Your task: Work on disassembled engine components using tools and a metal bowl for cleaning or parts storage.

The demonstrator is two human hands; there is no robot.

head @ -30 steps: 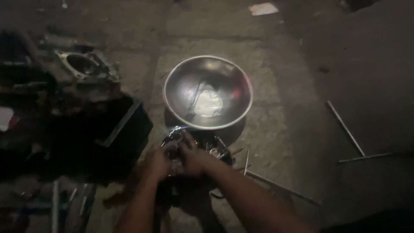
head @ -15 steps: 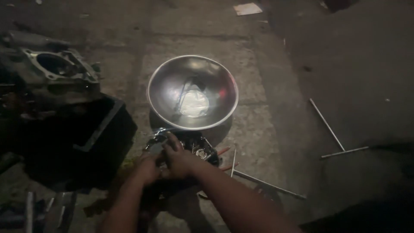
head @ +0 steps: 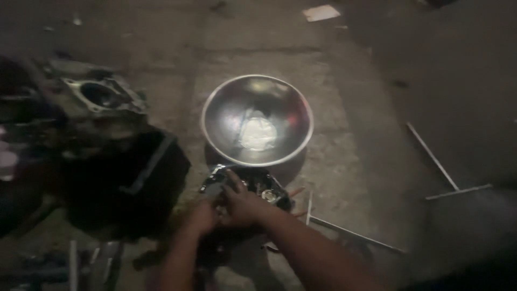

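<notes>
Both hands, left hand [head: 202, 218] and right hand [head: 242, 205], are grasping the dark metal engine part [head: 253, 186] by its rim, probably heavy, rigid, oily, beside the steel bowl [head: 257, 119] on the floor.

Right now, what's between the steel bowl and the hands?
Head view: the metal engine part the hands work on lies between the steel bowl and the right hand, left hand. Its far edge almost reaches the bowl's rim.

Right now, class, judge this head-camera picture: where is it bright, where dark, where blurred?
Head view: dim overall; glare pools inside the metal bowl; the black tray sinks into shadow; both hands, left hand and right hand, are smeared by motion blur on a small metal part.
</notes>
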